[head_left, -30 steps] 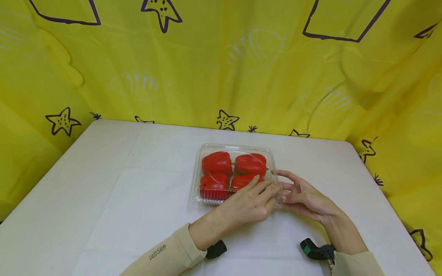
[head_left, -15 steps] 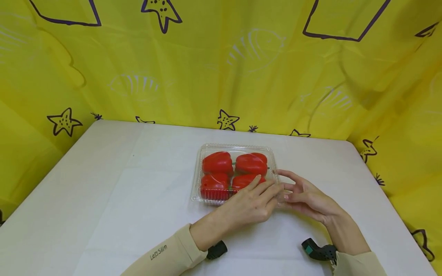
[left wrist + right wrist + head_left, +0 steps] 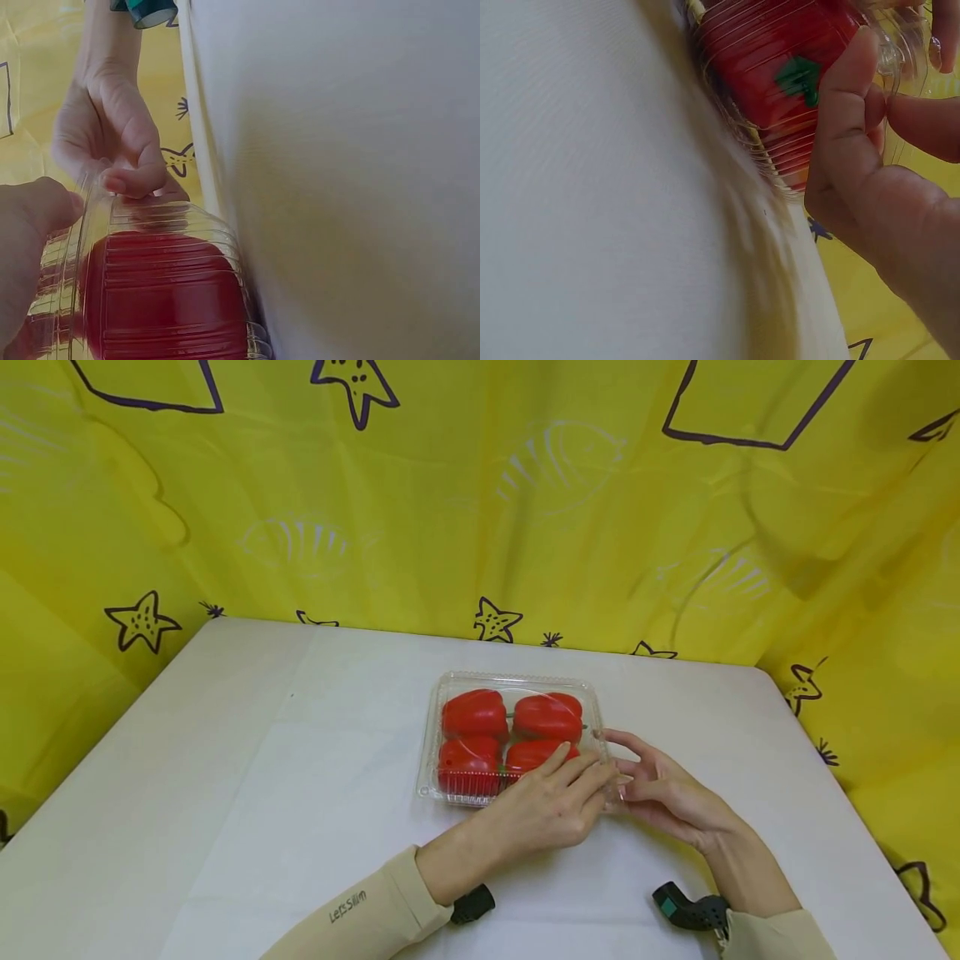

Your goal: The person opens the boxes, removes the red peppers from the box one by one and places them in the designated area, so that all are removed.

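Bell peppers (image 3: 475, 714): four red ones seen in two rows inside clear clamshell box (image 3: 428, 750); loading judged done.
Lid (image 3: 508, 697): laid over peppers; latching at right edge can't be confirmed, judged the only part left.
Left grip: near-right rim pinched by left hand (image 3: 543, 806).
Right grip: right rim pinched by right hand (image 3: 678, 797).
Box position: set on bench (image 3: 300, 777), ahead of both hands.
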A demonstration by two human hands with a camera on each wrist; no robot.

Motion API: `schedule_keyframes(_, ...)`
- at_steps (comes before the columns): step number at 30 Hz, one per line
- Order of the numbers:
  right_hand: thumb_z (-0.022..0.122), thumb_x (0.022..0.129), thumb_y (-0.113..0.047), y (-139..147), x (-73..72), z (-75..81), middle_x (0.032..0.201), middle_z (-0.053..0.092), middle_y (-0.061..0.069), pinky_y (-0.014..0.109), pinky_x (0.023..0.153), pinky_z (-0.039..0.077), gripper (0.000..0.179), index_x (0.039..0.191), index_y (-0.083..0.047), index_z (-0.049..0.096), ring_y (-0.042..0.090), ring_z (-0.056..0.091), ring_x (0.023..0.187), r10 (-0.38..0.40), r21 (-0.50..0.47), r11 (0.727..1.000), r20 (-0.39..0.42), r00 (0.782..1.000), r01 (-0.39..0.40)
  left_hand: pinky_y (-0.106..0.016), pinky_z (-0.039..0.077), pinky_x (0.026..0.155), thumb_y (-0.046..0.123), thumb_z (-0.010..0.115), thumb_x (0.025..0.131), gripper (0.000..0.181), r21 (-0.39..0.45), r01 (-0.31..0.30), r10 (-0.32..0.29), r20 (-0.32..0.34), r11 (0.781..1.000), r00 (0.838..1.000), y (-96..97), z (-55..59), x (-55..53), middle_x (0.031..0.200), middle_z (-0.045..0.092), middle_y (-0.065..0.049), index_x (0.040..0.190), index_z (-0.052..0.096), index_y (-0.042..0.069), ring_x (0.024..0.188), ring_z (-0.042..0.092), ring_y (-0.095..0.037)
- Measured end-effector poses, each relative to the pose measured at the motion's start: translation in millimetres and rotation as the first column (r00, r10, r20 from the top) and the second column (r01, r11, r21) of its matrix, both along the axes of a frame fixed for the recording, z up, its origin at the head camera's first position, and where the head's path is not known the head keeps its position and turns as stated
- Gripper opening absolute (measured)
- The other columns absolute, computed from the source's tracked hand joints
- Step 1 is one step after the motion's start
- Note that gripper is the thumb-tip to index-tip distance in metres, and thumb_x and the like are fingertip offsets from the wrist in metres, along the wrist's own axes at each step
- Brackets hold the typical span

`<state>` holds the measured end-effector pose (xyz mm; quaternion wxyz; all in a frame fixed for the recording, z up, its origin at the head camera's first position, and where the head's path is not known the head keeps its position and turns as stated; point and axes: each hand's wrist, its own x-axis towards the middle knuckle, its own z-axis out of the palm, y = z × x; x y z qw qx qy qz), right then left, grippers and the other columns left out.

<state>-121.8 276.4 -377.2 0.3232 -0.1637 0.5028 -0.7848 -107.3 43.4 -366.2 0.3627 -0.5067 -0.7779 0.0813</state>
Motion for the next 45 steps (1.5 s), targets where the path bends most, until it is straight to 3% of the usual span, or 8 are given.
schedule_keyframes(11,0.034,0.095,0.016,4,-1.2,-0.7,0.122,0.057,0.007,0.028,0.097,0.051,0.072,0.156,-0.017,0.015,0.015,0.06,0.1,0.069,-0.102,0.992,-0.021,0.997,-0.07,-0.041,0.051,0.105,0.02,0.059,0.099,0.025,0.067,0.018,-0.017,-0.006,0.998,1.0,-0.7,3.1,-0.1,0.129,0.065,-0.003,0.119,0.072,0.013,0.121,0.063,-0.02)
schedule_keyframes(18,0.036,0.094,0.016,0,-0.4,-2.7,0.118,0.058,0.001,0.027,0.099,0.05,0.082,0.159,-0.019,-0.001,0.012,0.059,0.102,0.077,-0.055,0.995,-0.07,0.995,-0.081,-0.038,0.051,0.105,0.015,0.052,0.102,0.022,0.106,0.029,-0.025,-0.032,0.994,0.999,3.0,2.1,-2.1,0.122,0.065,0.0,0.113,0.072,0.013,0.116,0.063,-0.02)
schedule_keyframes(21,0.037,0.094,0.016,0,-0.4,-1.2,0.12,0.058,0.002,0.027,0.099,0.051,0.081,0.159,-0.018,0.001,0.012,0.06,0.103,0.075,-0.034,0.996,-0.065,0.995,-0.077,-0.036,0.051,0.105,0.016,0.053,0.101,0.021,0.094,0.021,-0.018,-0.029,0.995,0.999,2.5,3.3,-2.0,0.121,0.065,0.001,0.112,0.072,0.013,0.116,0.063,-0.019)
schedule_keyframes(26,0.04,0.094,0.016,2,1.6,2.4,0.132,0.055,0.005,0.031,0.102,0.052,0.079,0.158,-0.015,0.006,0.016,0.061,0.114,0.072,0.024,0.997,-0.064,0.995,-0.07,-0.038,0.047,0.11,0.019,0.057,0.1,0.019,0.091,0.028,-0.036,0.092,0.995,0.995,-2.9,10.3,-0.8,0.124,0.065,0.004,0.113,0.071,0.018,0.124,0.058,-0.018)
schedule_keyframes(30,0.045,0.093,0.015,1,3.1,5.8,0.139,0.049,0.004,0.032,0.101,0.053,0.082,0.158,-0.013,0.005,0.015,0.061,0.115,0.047,0.098,0.994,-0.08,0.996,-0.039,-0.04,0.042,0.114,0.023,0.06,0.099,0.022,0.133,0.038,-0.067,0.22,0.99,0.973,-10.8,18.7,-1.1,0.128,0.065,0.002,0.119,0.068,0.018,0.13,0.055,-0.019)
schedule_keyframes(36,0.053,0.093,0.009,-4,5.0,11.3,0.124,0.052,0.004,0.03,0.093,0.056,0.08,0.157,-0.014,0.012,0.013,0.061,0.102,0.002,0.22,0.975,-0.074,0.997,0.015,-0.042,0.039,0.116,0.028,0.065,0.094,0.025,0.157,-0.007,-0.046,0.333,0.988,0.942,-30.0,27.1,-4.6,0.134,0.062,-0.001,0.117,0.064,0.018,0.129,0.055,-0.019)
schedule_keyframes(41,0.056,0.094,0.003,-3,5.7,14.3,0.115,0.051,0.006,0.032,0.09,0.057,0.075,0.156,-0.014,0.017,0.013,0.059,0.095,-0.035,0.32,0.945,-0.099,0.995,0.065,-0.043,0.036,0.118,0.026,0.066,0.094,0.028,0.184,-0.053,-0.038,0.456,0.982,0.889,-53.6,29.8,-7.9,0.135,0.06,-0.001,0.119,0.063,0.017,0.129,0.054,-0.018)
schedule_keyframes(45,0.056,0.095,0.0,-2,6.5,15.6,0.12,0.05,0.009,0.033,0.092,0.057,0.074,0.156,-0.011,0.016,0.015,0.059,0.099,-0.041,0.372,0.925,-0.113,0.993,0.08,-0.042,0.038,0.117,0.024,0.068,0.092,0.03,0.231,-0.094,-0.038,0.507,0.968,0.861,-75.9,27.7,-11.6,0.132,0.061,-0.004,0.119,0.063,0.012,0.128,0.055,-0.02)
